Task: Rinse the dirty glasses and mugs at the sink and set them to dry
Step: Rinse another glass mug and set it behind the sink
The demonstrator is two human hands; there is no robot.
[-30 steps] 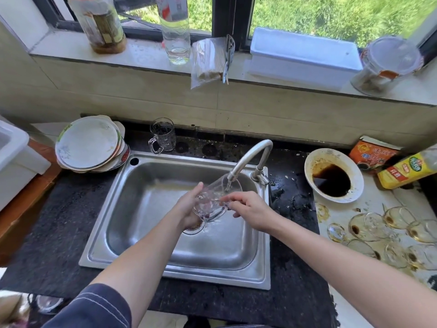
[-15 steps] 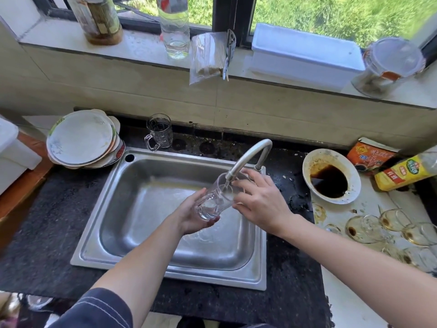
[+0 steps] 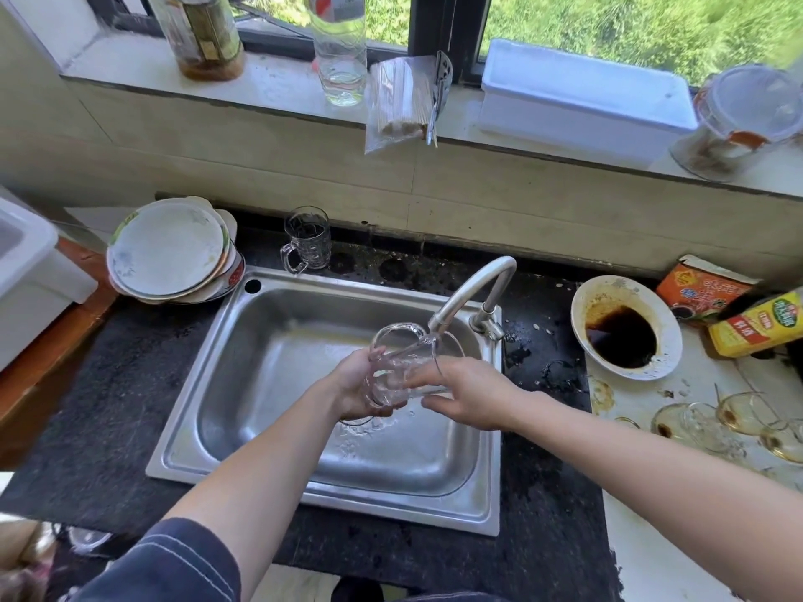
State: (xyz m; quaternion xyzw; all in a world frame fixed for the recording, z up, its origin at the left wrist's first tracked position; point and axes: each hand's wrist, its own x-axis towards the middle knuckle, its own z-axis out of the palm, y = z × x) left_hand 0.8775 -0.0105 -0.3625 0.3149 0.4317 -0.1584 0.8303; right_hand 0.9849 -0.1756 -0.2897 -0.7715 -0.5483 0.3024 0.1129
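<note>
Over the steel sink (image 3: 278, 323) I hold a clear glass mug (image 3: 399, 367) tilted, its mouth up under the spout of the tap (image 3: 469, 293). My left hand (image 3: 356, 393) wraps the mug's left side and base. My right hand (image 3: 469, 397) grips its right side with the fingers curled around it. A second glass mug (image 3: 306, 239) with a handle stands upright on the dark counter behind the sink. Several stained glasses (image 3: 721, 423) lie on the white surface at the right.
A stack of plates (image 3: 169, 249) sits left of the sink. A white bowl of dark sauce (image 3: 625, 325), an orange packet (image 3: 699, 286) and a yellow bottle (image 3: 760, 325) are at the right. Bottles, a bag and a white box (image 3: 582, 97) line the windowsill.
My right hand has come down from near the tap's base onto the mug's side. The mug has turned slightly and stays under the spout.
</note>
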